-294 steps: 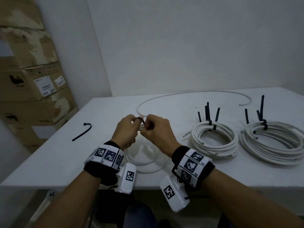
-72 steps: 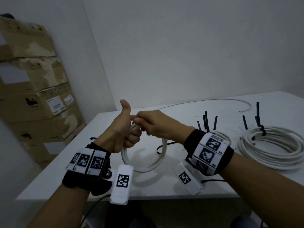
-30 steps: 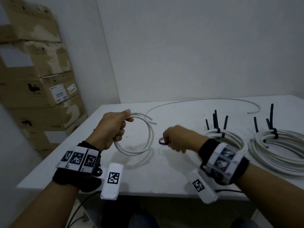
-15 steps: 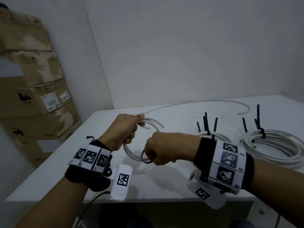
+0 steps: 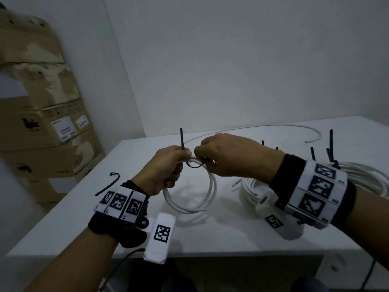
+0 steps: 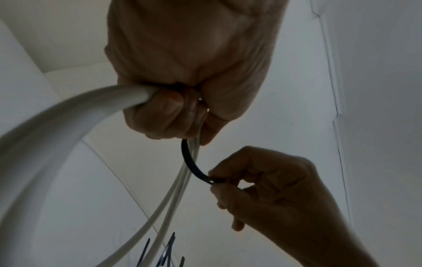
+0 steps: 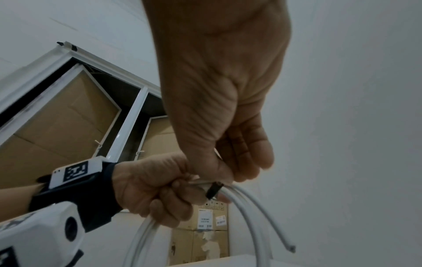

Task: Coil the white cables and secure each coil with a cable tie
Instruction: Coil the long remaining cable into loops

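My left hand grips a small white cable coil at its top and holds it above the table. A black cable tie stands up from that fist and loops under the strands. My right hand pinches the tie's lower end just right of the fist. In the left wrist view the coil runs out of the left hand and the tie curves to the right hand. In the right wrist view the tie's end shows below the right hand.
Two tied white coils with black tie tails lie at the right, partly behind my right wrist. A loose white cable arcs along the table's back. A spare black tie lies at the left. Cardboard boxes stack beyond the left edge.
My right hand picked up a black tie from the table and brought it to the coil. The tie now loops under the strands, its tail standing up from my left fist.
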### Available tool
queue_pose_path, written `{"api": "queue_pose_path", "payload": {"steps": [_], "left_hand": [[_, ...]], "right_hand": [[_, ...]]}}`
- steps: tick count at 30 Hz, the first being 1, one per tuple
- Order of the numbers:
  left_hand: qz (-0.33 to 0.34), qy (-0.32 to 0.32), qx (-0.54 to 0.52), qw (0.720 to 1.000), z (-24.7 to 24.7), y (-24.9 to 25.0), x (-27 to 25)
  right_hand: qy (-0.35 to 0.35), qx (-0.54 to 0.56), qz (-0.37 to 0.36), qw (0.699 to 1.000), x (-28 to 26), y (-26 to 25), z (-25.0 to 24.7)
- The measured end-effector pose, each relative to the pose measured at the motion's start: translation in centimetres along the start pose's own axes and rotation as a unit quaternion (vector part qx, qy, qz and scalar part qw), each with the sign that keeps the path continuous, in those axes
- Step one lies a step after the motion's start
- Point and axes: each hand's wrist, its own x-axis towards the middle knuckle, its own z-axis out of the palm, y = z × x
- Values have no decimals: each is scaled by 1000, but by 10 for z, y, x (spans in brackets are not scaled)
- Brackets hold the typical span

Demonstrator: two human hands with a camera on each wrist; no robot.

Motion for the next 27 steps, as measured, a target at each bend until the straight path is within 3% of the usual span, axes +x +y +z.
{"api": "queue_pose_path", "payload": {"steps": [4, 7, 11, 13, 16, 18, 23, 27], "left_hand": [[16, 24, -35, 999, 5, 0, 3], [32, 47, -65, 996, 7, 1, 5], [61, 79, -65, 993, 10, -3, 7], [93, 90, -55, 990, 15, -5, 6], [157, 120, 4, 980, 25, -4, 3], [204, 138, 66, 967, 31, -5, 1], [247, 178, 141, 942, 35, -7, 0], [238, 196, 159, 938, 39, -8, -3]], "right_hand": [[129, 173, 57, 975, -6, 3, 15], [217, 277, 107, 930, -13, 0, 30], [276, 372, 123, 878, -15, -6, 34], [306, 449, 147, 827, -13, -8, 35], [321, 603, 190, 705, -6, -10, 38], [342, 635, 210, 660, -1, -10, 42], [426, 505, 237, 712, 5, -9, 50], [425, 442, 226, 757, 4, -3, 54]]}}
